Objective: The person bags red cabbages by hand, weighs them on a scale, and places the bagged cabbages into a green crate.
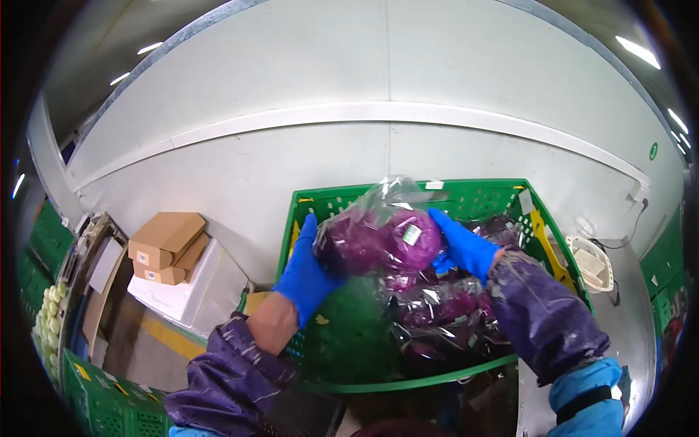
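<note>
A clear plastic bag of purple produce (364,244) is held up over the green crate (408,384) between my two blue-gloved hands. My left hand (309,269) is curved round the left side of the bag, and my right hand (466,247) grips its right side. A white and green label (411,234) shows on the bag, and its loose plastic top stands up toward the wall. Beneath and to the right, several similar bags (444,302) lie in the right part of the crate. The crate's green floor shows at the left.
Cardboard boxes (169,237) rest on a white container (189,288) at the left. More green crates (109,400) stand at the lower left, near pale round produce (51,320). A white basket (591,264) is at the right. A white wall (364,73) rises behind.
</note>
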Action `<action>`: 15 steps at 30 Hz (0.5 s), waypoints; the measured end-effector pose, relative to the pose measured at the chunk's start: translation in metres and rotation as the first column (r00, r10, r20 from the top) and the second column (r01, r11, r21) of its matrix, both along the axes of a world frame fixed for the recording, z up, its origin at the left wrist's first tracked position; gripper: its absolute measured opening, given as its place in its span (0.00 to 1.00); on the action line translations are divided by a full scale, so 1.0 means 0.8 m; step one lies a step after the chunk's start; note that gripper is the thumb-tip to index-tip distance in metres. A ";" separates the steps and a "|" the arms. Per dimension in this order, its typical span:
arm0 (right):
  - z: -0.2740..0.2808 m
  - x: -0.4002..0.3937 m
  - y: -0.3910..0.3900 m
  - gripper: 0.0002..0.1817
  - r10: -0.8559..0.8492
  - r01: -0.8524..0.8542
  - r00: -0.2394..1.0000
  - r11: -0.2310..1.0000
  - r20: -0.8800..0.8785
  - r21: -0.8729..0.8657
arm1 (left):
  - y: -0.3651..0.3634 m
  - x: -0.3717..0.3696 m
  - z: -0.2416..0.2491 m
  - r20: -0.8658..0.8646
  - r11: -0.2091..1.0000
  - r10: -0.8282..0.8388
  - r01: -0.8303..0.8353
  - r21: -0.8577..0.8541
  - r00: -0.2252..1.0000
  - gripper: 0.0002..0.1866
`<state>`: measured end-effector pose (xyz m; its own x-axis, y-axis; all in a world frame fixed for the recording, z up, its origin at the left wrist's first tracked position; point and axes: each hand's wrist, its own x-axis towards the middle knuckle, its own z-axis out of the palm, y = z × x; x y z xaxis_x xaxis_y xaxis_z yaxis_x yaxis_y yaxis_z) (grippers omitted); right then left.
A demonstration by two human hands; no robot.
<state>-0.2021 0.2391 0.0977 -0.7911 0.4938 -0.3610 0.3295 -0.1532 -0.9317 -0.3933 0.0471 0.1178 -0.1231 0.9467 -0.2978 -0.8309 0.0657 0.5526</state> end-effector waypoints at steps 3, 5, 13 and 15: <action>-0.046 -0.061 0.009 0.36 -0.064 0.063 0.998 0.998 -0.015 -0.014 | 0.029 -0.043 -0.056 -0.086 0.965 0.239 -0.227 0.132 0.967 0.32; -0.077 -0.087 0.010 0.36 -0.094 0.092 0.995 0.995 -0.038 -0.045 | 0.055 -0.080 -0.117 -0.222 0.939 0.343 -0.338 0.063 0.913 0.36; -0.129 -0.147 -0.001 0.35 -0.059 0.063 0.997 0.993 -0.042 0.102 | 0.102 -0.102 -0.149 -0.898 0.830 0.281 -0.555 0.051 0.338 0.45; -0.128 -0.147 -0.014 0.37 0.013 -0.023 0.999 0.946 0.033 0.324 | 0.113 -0.126 -0.183 -0.981 0.863 0.094 -0.505 -0.005 0.170 0.44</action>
